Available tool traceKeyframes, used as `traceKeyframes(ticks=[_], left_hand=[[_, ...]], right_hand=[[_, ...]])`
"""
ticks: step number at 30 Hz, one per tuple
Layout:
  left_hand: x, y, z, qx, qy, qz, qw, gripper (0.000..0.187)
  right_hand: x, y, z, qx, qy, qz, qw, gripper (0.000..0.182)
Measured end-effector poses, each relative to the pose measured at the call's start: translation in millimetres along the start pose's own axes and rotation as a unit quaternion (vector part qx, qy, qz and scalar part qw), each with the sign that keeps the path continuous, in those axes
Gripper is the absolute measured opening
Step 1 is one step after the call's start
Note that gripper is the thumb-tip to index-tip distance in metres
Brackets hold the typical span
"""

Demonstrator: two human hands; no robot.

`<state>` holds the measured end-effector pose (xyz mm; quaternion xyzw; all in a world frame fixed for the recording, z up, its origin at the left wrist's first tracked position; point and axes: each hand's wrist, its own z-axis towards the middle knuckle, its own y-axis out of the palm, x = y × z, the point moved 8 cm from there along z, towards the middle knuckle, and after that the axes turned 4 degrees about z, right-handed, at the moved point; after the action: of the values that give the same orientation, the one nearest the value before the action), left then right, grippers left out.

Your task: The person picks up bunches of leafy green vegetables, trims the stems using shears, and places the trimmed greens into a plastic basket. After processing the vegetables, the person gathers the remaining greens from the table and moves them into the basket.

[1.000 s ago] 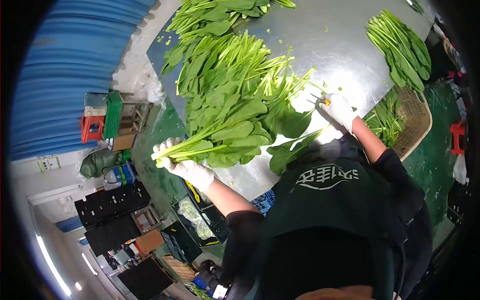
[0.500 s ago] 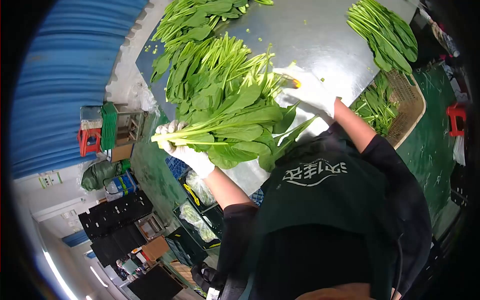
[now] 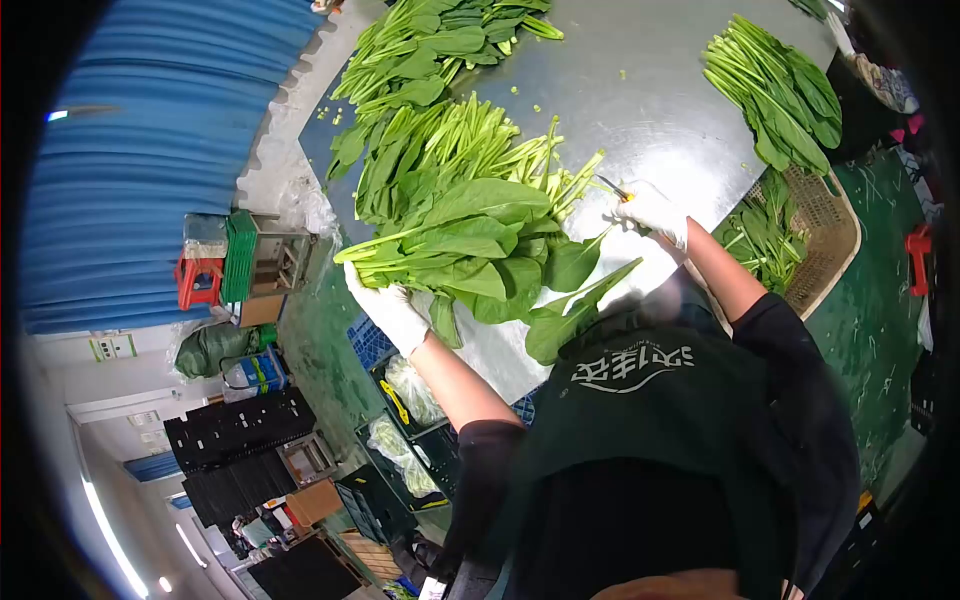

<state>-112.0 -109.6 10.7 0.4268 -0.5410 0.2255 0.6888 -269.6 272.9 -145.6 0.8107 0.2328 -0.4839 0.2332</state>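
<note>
My left hand (image 3: 393,314), in a white glove, is closed around the stem end of a bunch of leafy greens (image 3: 470,245). Its stems point left and its broad leaves spread to the right, over the near edge of the metal table (image 3: 620,110). In my gloved right hand (image 3: 655,214) is a small knife (image 3: 612,188), its dark blade pointing toward the pile and a bit of orange-yellow showing at the handle. Just beyond the bunch lies a heap of greens (image 3: 480,140) with pale cut stems facing the knife.
More greens (image 3: 440,45) lie at the table's far left, and a separate bundle (image 3: 775,95) at the right. Below that bundle stands a tan plastic basket (image 3: 835,235) holding leaves. Dark crates (image 3: 435,455) with bagged vegetables stand on the floor at left. Stem bits dot the table.
My right hand has drawn back from the heap, baring the knife blade. My left fingers no longer show over the stems; they sit beneath them. The whole view has shifted slightly.
</note>
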Motion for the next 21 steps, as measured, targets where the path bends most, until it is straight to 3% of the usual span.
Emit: traceKeyframes(ticks=[3,4,5,7,9,11,12,15,17,18,19,21], left_hand=[[7,22,-19,-0.031,0.105,0.130,0.985,0.042],[3,27,-20,0.026,0.014,0.062,0.998,0.040],[0,29,-18,0.024,0.013,0.062,0.998,0.040],[1,38,-19,0.021,-0.003,0.047,0.999,0.040],[15,43,-35,0.028,0.051,0.115,0.992,0.041],[7,44,-28,-0.040,0.027,0.027,0.998,0.035],[10,59,-42,0.000,-0.055,-0.047,0.997,0.031],[-15,56,-27,-0.067,-0.083,-0.013,0.994,0.035],[-20,73,-27,-0.137,-0.039,0.030,0.989,0.032],[-20,85,-35,-0.147,-0.038,0.071,0.986,0.032],[-18,101,-45,-0.157,-0.037,0.111,0.981,0.032],[-23,123,-54,-0.185,-0.036,0.166,0.968,0.030]], right_hand=[[-43,19,-16,-0.004,-0.033,0.079,0.996,0.019],[-61,29,-23,-0.003,-0.042,0.117,0.992,0.021],[-74,34,-30,-0.001,-0.042,0.117,0.992,0.021],[-106,56,-48,-0.093,-0.077,0.051,0.991,0.023],[-123,59,-68,-0.072,-0.074,0.040,0.994,0.023],[-141,39,-80,0.023,-0.127,0.077,0.989,0.022],[-151,27,-90,0.069,-0.100,0.057,0.991,0.021],[-150,-11,-91,0.020,-0.151,0.182,0.971,0.014],[-150,-35,-117,0.100,-0.151,0.295,0.938,0.013],[-149,-44,-117,-0.008,-0.209,0.343,0.916,0.012],[-149,-55,-132,0.034,-0.215,0.385,0.897,0.014],[-156,-66,-157,-0.137,-0.279,0.528,0.790,0.015]])
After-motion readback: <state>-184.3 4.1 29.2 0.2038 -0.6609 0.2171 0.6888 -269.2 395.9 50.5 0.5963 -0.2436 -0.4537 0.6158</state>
